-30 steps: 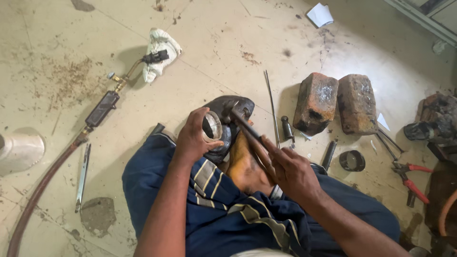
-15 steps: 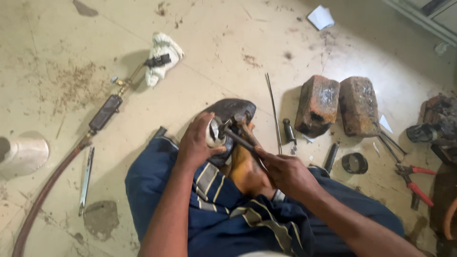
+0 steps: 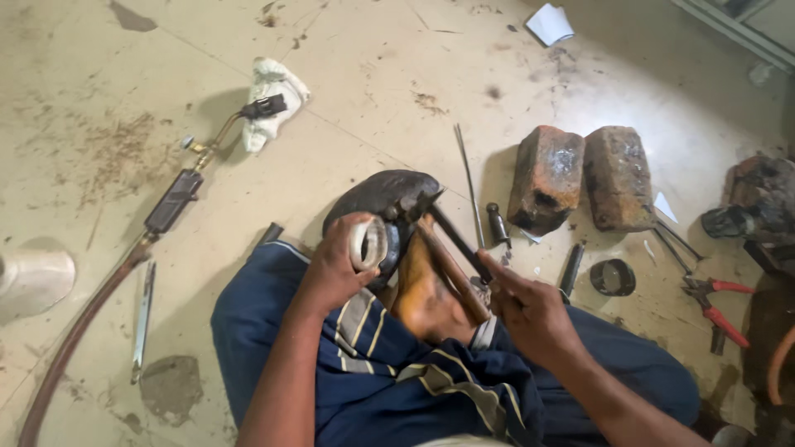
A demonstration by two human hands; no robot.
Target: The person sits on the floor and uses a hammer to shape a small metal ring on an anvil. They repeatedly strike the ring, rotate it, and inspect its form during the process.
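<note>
Hammer on ring, over the knee

Left hand (image 3: 335,269) clamped on the pale ring (image 3: 369,243) at centre; right hand (image 3: 534,310), at 4 o'clock, closed round the hammer (image 3: 447,232). Best with short, square taps, ring braced, thumb clear of the head.

— How do the 2 hands sit?
— The left hand (image 3: 335,269) is curled in a closed grip, forearm rising from below. The right hand (image 3: 534,314) is clenched too, index finger stretched forward, wrist angled inward.
</note>
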